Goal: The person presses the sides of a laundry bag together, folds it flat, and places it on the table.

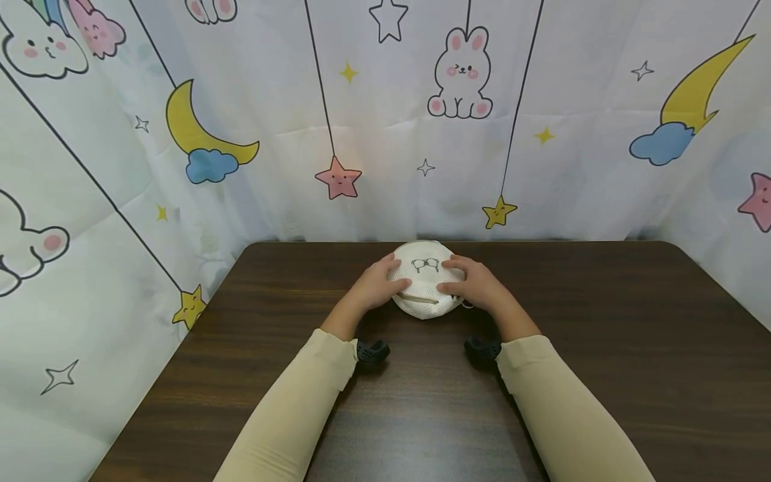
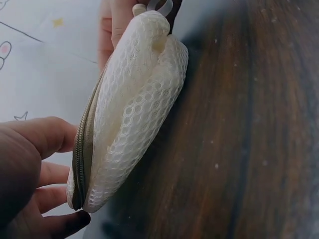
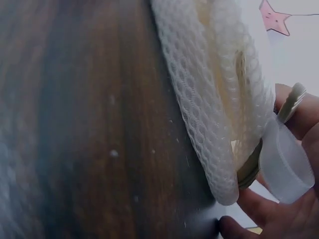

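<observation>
A round white mesh laundry bag (image 1: 425,284) with a bra outline printed on top rests near the far edge of the table. Gripping its left side is my left hand (image 1: 375,284), thumb in front and fingers farther back. From the right, my right hand (image 1: 480,286) holds the opposite side the same way. A beige zipper (image 2: 83,149) runs along the bag's rim and looks closed in the left wrist view. Beside my right fingers hang a white ribbon loop (image 3: 286,159) and a zipper pull (image 3: 291,102). The bag's underside is hidden.
The dark wooden table (image 1: 421,402) extends around both arms. Right behind its far edge hangs a white curtain (image 1: 391,134) with cartoon prints, which also covers the left and right sides. Black straps (image 1: 372,352) sit at both wrists, below the cream sleeves.
</observation>
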A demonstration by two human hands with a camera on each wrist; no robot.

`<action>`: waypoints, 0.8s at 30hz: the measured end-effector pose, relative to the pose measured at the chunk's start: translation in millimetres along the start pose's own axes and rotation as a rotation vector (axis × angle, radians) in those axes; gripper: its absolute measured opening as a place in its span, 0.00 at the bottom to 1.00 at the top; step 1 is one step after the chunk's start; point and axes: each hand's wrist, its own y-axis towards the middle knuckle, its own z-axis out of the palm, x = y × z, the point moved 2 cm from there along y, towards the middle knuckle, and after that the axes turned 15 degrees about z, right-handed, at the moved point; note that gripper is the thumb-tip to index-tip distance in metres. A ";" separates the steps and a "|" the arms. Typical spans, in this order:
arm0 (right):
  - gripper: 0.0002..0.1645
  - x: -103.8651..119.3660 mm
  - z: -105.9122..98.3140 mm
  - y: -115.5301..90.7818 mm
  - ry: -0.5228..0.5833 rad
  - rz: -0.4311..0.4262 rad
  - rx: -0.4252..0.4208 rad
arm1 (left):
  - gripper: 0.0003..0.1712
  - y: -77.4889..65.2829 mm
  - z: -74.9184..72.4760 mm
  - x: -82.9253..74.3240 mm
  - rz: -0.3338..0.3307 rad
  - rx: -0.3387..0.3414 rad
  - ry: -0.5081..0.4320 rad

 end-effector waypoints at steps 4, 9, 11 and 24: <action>0.40 -1.5 3.6 1.0 -0.014 0.000 -0.017 | 0.40 0.1 2.9 1.5 -0.003 0.024 -0.001; 0.40 -3.4 4.3 1.8 0.011 -0.012 -0.001 | 0.50 1.2 7.1 2.5 -0.001 0.082 0.041; 0.41 -3.3 3.8 1.2 0.047 -0.018 0.024 | 0.51 1.3 8.3 1.0 -0.007 0.082 0.059; 0.43 1.6 5.0 0.4 -0.125 0.022 -0.035 | 0.49 9.8 19.2 -13.6 -0.109 0.012 0.232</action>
